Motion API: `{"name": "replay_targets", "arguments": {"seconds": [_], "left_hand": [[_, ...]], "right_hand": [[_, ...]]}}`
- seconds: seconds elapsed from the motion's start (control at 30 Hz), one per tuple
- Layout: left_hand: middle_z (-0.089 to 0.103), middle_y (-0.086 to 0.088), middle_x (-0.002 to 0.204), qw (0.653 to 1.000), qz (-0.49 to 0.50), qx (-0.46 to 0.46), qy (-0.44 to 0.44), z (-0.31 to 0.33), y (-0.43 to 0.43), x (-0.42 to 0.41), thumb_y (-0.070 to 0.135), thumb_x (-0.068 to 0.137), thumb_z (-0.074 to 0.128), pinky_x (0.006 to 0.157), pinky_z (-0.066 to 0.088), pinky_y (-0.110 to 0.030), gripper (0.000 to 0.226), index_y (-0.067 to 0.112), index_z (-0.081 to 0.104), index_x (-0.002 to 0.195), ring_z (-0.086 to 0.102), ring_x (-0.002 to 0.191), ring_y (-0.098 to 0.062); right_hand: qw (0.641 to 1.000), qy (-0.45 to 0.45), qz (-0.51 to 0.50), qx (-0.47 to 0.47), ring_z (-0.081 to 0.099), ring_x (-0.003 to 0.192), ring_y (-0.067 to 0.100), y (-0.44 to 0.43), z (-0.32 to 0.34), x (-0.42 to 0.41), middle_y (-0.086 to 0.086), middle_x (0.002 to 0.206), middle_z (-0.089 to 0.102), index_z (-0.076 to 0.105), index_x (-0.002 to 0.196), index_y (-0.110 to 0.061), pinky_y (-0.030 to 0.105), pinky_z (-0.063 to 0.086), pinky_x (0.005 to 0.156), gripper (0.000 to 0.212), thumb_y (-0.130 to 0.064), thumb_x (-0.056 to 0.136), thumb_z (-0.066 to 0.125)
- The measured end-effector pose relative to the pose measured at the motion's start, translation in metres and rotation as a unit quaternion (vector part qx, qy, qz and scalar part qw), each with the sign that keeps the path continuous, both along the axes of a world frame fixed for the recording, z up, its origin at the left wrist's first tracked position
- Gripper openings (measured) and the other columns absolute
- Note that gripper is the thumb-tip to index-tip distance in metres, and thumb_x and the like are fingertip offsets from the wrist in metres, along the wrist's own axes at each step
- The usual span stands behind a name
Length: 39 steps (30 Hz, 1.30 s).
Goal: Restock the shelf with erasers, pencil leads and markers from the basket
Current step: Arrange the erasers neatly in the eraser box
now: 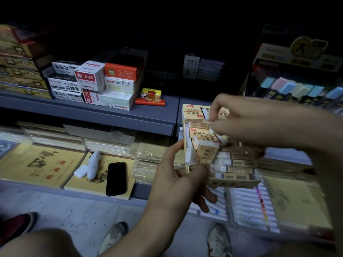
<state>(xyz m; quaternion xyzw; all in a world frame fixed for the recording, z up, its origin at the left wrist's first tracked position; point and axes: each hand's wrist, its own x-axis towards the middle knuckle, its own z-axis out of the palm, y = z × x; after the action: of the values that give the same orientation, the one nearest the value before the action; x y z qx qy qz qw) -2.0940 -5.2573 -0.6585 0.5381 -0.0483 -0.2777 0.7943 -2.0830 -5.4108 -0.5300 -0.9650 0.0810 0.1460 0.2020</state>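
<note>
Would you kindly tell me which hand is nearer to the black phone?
Left. The left hand, gripping the eraser box, is just right of the black phone; the right hand is farther right and higher, pinching an eraser at the box's top.

Two hands were counted, left hand (178, 175) at 6 o'clock, right hand (241, 123) at 3 o'clock, one eraser box (233, 182) held, one eraser (197, 125) pinched, one black phone (116, 179) at 7 o'clock, two sneakers (115, 236) at 6 o'clock.

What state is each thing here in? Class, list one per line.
Eraser box: open, tilted, part full.
Left hand: gripping the box.
Right hand: pinching an eraser.
Phone: flat on a notebook, dark.
Lead boxes: closed, stacked on the shelf.
</note>
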Motion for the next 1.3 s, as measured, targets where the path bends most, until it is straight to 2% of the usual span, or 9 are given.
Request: {"name": "replay_targets", "arguments": {"seconds": [0.1,0.23,0.33,0.43,0.67,0.83,0.97,1.2,1.3], "left_hand": [[0.069,-0.016,0.062,1.000,0.001,-0.003,0.002,0.001,0.001,-0.001,0.000,0.095,0.066,0.043,0.050,-0.031,0.058,0.035,0.049,0.139,0.062,0.047,-0.030],[0.070,-0.016,0.064,1.000,0.001,-0.006,0.001,0.002,0.002,0.000,0.000,0.095,0.067,0.042,0.049,-0.030,0.057,0.034,0.051,0.137,0.062,0.046,-0.031],[0.070,-0.018,0.066,1.000,0.001,-0.007,-0.002,0.001,0.002,0.000,0.001,0.095,0.067,0.042,0.049,-0.029,0.056,0.032,0.051,0.139,0.061,0.044,-0.032],[0.067,-0.020,0.062,1.000,-0.002,-0.005,-0.012,0.001,0.001,0.001,0.002,0.095,0.066,0.042,0.048,-0.028,0.051,0.031,0.053,0.135,0.057,0.040,-0.029],[0.068,-0.019,0.062,0.999,-0.001,-0.002,-0.032,-0.003,0.000,0.002,0.002,0.094,0.065,0.043,0.048,-0.029,0.049,0.024,0.055,0.137,0.060,0.044,-0.029],[0.068,-0.018,0.065,0.999,-0.002,-0.001,-0.035,-0.003,0.001,0.001,0.003,0.094,0.066,0.044,0.049,-0.030,0.049,0.024,0.055,0.138,0.061,0.046,-0.030],[0.068,-0.020,0.065,1.000,-0.002,-0.002,-0.022,-0.002,0.001,0.001,0.004,0.094,0.068,0.045,0.050,-0.030,0.053,0.030,0.053,0.137,0.061,0.046,-0.031],[0.070,-0.017,0.068,1.000,0.000,-0.004,-0.018,0.000,0.002,0.000,0.005,0.094,0.069,0.045,0.050,-0.030,0.050,0.033,0.055,0.132,0.062,0.049,-0.031],[0.070,-0.017,0.068,1.000,-0.002,-0.006,-0.016,0.000,0.002,0.000,0.006,0.094,0.069,0.046,0.050,-0.031,0.050,0.034,0.055,0.133,0.062,0.050,-0.032]], "right_hand": [[0.995,-0.058,0.018,0.076,0.072,0.071,0.019,-0.018,0.008,-0.008,0.006,0.084,0.068,0.047,0.099,-0.038,0.055,0.059,0.069,0.027,-0.028,0.078,0.060],[0.995,-0.064,0.004,0.077,0.075,0.083,0.014,-0.032,0.006,-0.009,0.004,0.096,0.065,0.051,0.099,-0.034,0.043,0.063,0.076,0.047,0.009,0.086,0.065],[0.990,-0.136,-0.028,0.030,0.074,0.085,0.007,-0.038,0.001,-0.006,-0.004,0.088,0.071,0.051,0.096,-0.038,0.043,0.060,0.083,0.046,0.003,0.086,0.070],[0.977,-0.203,-0.027,-0.057,0.062,0.083,0.004,-0.032,-0.002,-0.002,-0.007,0.086,0.069,0.052,0.093,-0.035,0.033,0.049,0.071,0.032,-0.020,0.085,0.079],[0.966,-0.255,0.033,-0.042,0.063,0.077,0.000,-0.013,-0.018,0.002,-0.014,0.082,0.071,0.078,0.092,-0.036,0.025,0.050,0.067,0.013,-0.033,0.081,0.084],[0.974,-0.209,0.044,-0.078,0.051,0.082,0.000,-0.011,-0.032,0.007,-0.022,0.088,0.053,0.075,0.113,-0.040,0.019,0.041,0.074,0.024,-0.026,0.095,0.071],[0.979,-0.174,0.044,-0.097,0.047,0.094,0.009,-0.009,-0.043,0.004,-0.016,0.100,0.040,0.069,0.122,-0.045,0.026,0.036,0.079,0.031,-0.023,0.101,0.061],[0.956,-0.288,0.000,-0.049,0.059,0.071,0.004,-0.009,-0.048,0.001,-0.010,0.082,0.064,0.062,0.088,-0.032,0.033,0.051,0.063,0.024,-0.010,0.087,0.073],[0.954,-0.297,-0.023,-0.040,0.061,0.066,0.002,-0.011,-0.052,-0.001,-0.013,0.075,0.067,0.061,0.088,-0.033,0.036,0.054,0.066,0.027,-0.016,0.082,0.081]]}}
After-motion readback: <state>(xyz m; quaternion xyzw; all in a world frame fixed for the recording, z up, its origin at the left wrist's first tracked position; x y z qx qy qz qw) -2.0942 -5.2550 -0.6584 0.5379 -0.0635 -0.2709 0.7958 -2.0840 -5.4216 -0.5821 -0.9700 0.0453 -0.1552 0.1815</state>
